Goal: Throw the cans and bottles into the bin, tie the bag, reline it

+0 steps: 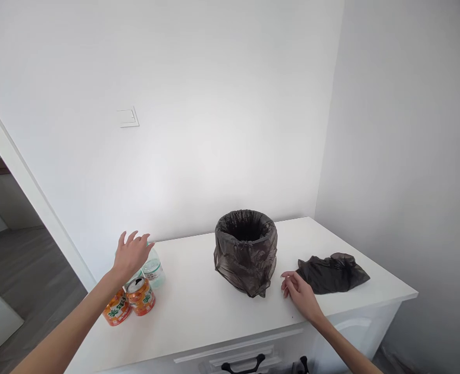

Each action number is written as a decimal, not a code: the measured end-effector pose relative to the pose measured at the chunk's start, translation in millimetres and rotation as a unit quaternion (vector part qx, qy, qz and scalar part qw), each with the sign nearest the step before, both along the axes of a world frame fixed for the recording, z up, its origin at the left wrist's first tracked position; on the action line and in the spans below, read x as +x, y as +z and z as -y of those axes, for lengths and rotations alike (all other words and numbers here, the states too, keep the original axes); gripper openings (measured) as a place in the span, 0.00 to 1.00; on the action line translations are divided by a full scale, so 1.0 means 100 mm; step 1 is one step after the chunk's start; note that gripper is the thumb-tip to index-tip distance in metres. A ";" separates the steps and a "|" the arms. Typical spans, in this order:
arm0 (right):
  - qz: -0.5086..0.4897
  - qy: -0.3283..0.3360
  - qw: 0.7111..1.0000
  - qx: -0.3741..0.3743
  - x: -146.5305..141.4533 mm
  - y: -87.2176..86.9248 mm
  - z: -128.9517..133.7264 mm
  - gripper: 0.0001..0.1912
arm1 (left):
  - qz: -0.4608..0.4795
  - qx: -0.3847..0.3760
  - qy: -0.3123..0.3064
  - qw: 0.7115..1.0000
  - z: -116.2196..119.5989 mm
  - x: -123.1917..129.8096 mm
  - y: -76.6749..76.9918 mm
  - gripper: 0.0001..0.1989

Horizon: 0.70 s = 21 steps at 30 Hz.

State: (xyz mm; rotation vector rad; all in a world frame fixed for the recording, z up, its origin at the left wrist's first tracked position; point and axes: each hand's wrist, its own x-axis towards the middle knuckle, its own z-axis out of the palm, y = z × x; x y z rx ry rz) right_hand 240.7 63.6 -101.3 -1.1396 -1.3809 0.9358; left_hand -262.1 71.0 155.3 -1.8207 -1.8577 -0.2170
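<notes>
My left hand point(131, 257) reaches over the back left of the cabinet top with its fingers spread. Below and beside it stands a clear plastic bottle point(154, 271) with a green-trimmed label; a second clear bottle is mostly hidden behind the hand. In front of them are two orange drink cans, an opened one point(141, 298) and another point(117, 310) partly covered by my forearm. Loosely curled and holding nothing I can see, my right hand point(299, 295) is near the front edge. It lies between a bin lined with a dark bag point(246, 265) and a flattened black plastic bag point(334, 274).
The white cabinet point(198, 311) has dark drawer handles point(245, 365) below its front edge. White walls close it in behind and on the right, with a light switch point(127, 117) at the left. A doorway opens onto a grey floor point(27, 265).
</notes>
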 end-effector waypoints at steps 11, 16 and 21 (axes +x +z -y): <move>0.018 0.026 0.999 -0.014 0.00 0.00 -0.02 0.24 | 0.073 -0.065 -0.104 0.990 0.07 0.24 -0.16 0.24; -0.053 -0.050 0.997 0.012 0.06 0.60 -0.13 0.30 | 0.127 0.042 -0.174 0.976 0.22 0.72 0.30 0.23; -0.090 -0.043 0.995 0.020 -0.06 1.61 -0.29 0.33 | 0.247 0.200 -0.280 0.906 0.40 1.50 0.95 0.18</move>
